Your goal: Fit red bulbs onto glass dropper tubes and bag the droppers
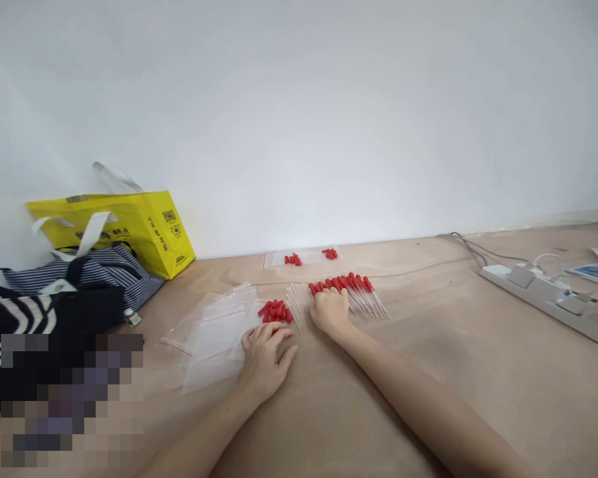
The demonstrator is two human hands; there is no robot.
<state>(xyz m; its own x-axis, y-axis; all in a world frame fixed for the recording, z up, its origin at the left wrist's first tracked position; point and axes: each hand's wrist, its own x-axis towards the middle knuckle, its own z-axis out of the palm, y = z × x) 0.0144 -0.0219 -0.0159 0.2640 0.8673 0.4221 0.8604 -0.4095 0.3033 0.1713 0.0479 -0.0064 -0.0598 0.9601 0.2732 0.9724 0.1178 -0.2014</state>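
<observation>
My left hand (268,355) rests palm down with fingers spread, just in front of a small pile of red rubber bulbs (275,311). Its fingertips are close to the nearest bulbs. My right hand (330,309) is closed, with curled fingers, at the left end of a row of glass droppers (371,302) topped with red bulbs. What its fingers hold is hidden under the hand. Between my hands lie thin clear tubes without bulbs (296,299), side by side. Clear zip bags (219,332) overlap in a loose stack left of my left hand.
Near the wall lies a flat clear bag (309,257) with two groups of red bulbs. A yellow shopping bag (149,232), a striped bag (109,265) and black cloth (80,318) stand at the left. A power strip (543,295) with plugged chargers and cables lies at the right.
</observation>
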